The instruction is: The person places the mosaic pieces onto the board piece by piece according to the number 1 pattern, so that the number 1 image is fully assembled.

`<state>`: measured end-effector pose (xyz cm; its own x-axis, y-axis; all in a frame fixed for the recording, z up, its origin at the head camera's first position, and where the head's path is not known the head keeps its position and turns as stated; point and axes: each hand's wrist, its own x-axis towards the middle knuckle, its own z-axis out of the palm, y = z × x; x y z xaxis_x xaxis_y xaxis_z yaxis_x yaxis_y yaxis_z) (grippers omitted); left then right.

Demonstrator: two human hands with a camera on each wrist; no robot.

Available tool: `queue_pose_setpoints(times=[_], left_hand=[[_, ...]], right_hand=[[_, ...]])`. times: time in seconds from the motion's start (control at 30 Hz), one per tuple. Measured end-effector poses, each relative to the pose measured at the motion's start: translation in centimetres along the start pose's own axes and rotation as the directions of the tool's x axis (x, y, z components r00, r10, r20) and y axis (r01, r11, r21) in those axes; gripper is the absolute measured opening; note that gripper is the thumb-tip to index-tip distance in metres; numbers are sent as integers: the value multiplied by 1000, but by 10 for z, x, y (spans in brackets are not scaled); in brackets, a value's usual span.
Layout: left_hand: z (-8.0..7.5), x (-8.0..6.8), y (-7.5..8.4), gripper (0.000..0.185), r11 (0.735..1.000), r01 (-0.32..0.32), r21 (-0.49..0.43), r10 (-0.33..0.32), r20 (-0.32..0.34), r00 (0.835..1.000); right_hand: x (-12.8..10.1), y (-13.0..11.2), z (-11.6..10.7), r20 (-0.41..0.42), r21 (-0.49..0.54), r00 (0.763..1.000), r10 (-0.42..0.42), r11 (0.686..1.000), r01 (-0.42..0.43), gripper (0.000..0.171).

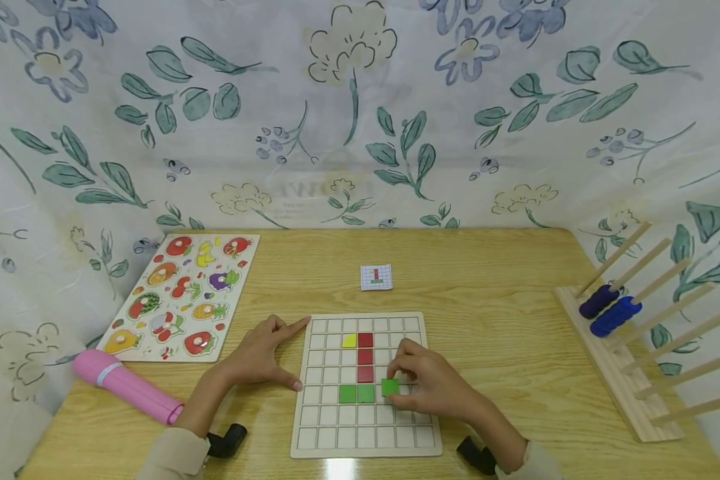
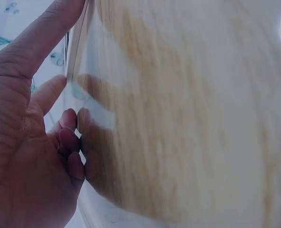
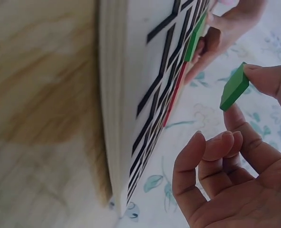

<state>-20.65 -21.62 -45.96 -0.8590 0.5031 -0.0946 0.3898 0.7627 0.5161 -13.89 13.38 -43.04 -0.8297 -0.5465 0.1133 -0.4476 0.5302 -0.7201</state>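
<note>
A pale wooden grid board [image 1: 366, 447] lies on the table. My right hand [image 1: 435, 383] pinches a green square tile [image 1: 390, 387] between thumb and index finger; in the right wrist view the tile [image 3: 235, 87] is tilted and held off the board. My left hand [image 1: 257, 353] spreads thumb and index finger along the board's left edge, both tips right at it; the left wrist view shows its other fingers loosely bent. On the board sit a yellow piece [image 1: 349, 341], a column of red tiles [image 1: 365, 358] and, below them, two green tiles [image 1: 347, 394] side by side.
Behind the board lies a small printed card [image 1: 375, 277] with a coloured grid pattern. A fruit puzzle board [image 1: 183, 293] and a pink cylindrical object [image 1: 133, 390] lie at the left. At the right stands a wooden peg rack [image 1: 627, 373] with dark blue [image 1: 599, 301] and blue rings [image 1: 615, 316].
</note>
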Motion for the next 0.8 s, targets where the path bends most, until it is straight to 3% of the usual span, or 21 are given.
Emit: queue_pose_setpoints(times=[0.33, 0.8], left_hand=[[0, 0, 2, 115, 1000, 7, 3, -7, 8, 1000], [-1, 1, 2, 116, 1000, 29, -4, -28, 18, 999]], right_hand=[[6, -3, 4, -13, 6, 999, -49, 999, 49, 19], [10, -1, 12, -26, 49, 999, -18, 999, 19, 16]])
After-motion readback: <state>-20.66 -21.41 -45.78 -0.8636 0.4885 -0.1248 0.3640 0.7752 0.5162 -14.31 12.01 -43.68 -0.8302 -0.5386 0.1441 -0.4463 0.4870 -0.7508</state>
